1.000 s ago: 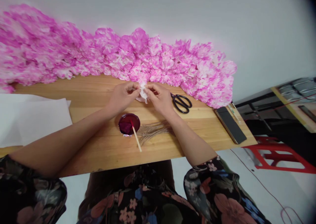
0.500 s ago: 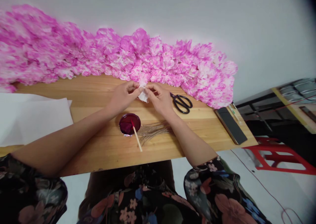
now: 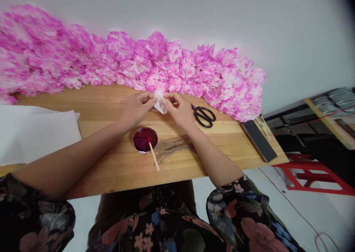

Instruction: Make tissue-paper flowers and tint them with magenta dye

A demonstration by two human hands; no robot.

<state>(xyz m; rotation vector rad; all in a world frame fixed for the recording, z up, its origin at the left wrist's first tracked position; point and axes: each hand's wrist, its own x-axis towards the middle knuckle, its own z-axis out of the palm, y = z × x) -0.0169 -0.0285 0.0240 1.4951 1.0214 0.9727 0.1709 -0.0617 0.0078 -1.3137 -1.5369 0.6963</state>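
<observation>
A small piece of crumpled white paper is pinched between both hands above the wooden table. My left hand grips its left side with thumb and fingers closed. On the other side, my right hand pinches it the same way. Just below the hands stands a round dish of dark red liquid, with a thin wooden stick leaning out of it, its tip stained red. Beside the dish lies a bundle of thin brown strands, partly under my right forearm. Black-handled scissors rest to the right of my right hand.
A long heap of pink and white paper-like flowers lines the table's back edge. White sheets lie at the left. Toward the right end is a dark phone. A red stool stands on the floor beyond the table.
The fingers of my left hand have shifted slightly left, and more of the white paper shows between the hands. Other things on the table stay as they were.
</observation>
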